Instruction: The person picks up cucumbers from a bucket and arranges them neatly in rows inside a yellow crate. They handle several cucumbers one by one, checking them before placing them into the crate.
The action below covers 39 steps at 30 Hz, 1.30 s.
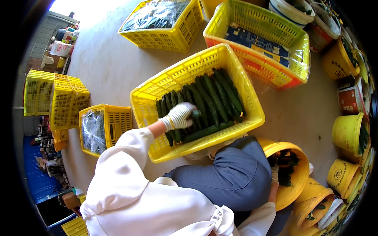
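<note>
A yellow plastic crate (203, 57), lined with clear film, stands before me. Dark green cucumbers (210, 94) lie side by side in it, and another cucumber (208, 132) lies crosswise along the near side. My left hand (179, 116), in a white ribbed glove, is over this row with its fingers curled around a cucumber (195, 114); only a blurred end shows. My right hand (274, 172), also gloved, reaches into a tilted yellow bucket (295, 191) of cucumbers beside my knee. My leg and the bucket's contents hide most of its fingers, so its grip is unclear.
Beyond stands a film-lined crate (257, 56) with printed cardboard on its bottom. Film-covered crates stand at the top (165, 38) and left (118, 126). Stacked crates (69, 100) are farther left. Several buckets (347, 132) line the right side, some holding cucumbers.
</note>
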Available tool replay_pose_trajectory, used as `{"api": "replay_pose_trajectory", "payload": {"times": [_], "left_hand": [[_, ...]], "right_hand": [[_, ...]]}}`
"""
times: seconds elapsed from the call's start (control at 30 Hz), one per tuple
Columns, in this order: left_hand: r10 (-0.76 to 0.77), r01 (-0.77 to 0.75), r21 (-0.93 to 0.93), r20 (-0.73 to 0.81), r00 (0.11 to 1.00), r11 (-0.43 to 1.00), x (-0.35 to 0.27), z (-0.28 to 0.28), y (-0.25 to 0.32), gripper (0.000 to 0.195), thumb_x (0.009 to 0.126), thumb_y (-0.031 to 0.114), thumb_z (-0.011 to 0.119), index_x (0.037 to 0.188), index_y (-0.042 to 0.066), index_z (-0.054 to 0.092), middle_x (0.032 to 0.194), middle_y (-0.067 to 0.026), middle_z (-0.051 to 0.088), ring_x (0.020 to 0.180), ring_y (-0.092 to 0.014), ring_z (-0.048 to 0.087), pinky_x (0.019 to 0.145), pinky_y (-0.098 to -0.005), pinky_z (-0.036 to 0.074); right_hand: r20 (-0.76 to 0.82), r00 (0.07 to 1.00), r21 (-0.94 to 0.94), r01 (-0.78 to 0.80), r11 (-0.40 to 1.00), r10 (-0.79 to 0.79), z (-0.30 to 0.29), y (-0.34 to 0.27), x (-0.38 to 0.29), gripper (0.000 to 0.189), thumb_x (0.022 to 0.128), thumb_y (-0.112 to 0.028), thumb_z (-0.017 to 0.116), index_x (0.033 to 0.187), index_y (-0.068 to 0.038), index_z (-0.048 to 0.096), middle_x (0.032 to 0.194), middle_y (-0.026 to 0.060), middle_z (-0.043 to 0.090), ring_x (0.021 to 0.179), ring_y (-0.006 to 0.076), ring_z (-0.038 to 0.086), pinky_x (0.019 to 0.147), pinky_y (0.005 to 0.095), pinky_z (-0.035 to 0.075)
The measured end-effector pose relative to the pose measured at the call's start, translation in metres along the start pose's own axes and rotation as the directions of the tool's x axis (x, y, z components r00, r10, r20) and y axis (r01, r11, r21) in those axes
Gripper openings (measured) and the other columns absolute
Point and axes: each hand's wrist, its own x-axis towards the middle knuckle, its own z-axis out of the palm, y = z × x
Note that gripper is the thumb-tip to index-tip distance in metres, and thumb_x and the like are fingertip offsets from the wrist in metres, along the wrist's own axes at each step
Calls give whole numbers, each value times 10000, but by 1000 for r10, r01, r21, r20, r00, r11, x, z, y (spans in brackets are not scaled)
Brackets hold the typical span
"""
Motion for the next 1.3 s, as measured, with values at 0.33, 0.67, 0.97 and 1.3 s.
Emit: {"api": "replay_pose_trajectory", "payload": {"times": [0.33,0.67,0.97,1.3], "left_hand": [[-735,249,-884,-143,663,396,38,5,-83,469,788,250,626,1176,14,512,1008,-67,579,869,-163,542,783,-277,447],[-884,864,-193,-145,444,465,36,57,-9,779,740,321,642,1365,70,252,1245,-244,416,1143,-394,440,944,-422,392],[-911,902,-129,-71,406,412,11,99,3,845,694,174,694,1381,87,209,1264,-181,409,1107,-340,469,899,-410,440],[-904,838,-364,-31,426,407,36,100,21,901,739,373,638,1400,31,130,1331,-253,349,1186,-376,422,959,-404,393]], "right_hand": [[22,999,89,-25,996,23,-4,51,36,476,663,-5,676,1109,42,517,1090,141,571,955,221,538,842,335,449],[-24,1000,196,20,980,-15,8,-14,-4,511,690,19,652,1173,28,487,1166,113,539,1053,203,502,900,328,423],[28,999,144,-20,989,16,5,3,3,507,703,12,646,1183,25,483,1178,106,533,1061,197,500,912,323,413],[137,990,212,8,977,-38,13,55,43,503,717,3,638,1193,22,478,1190,99,526,1069,189,497,925,317,403]]}}
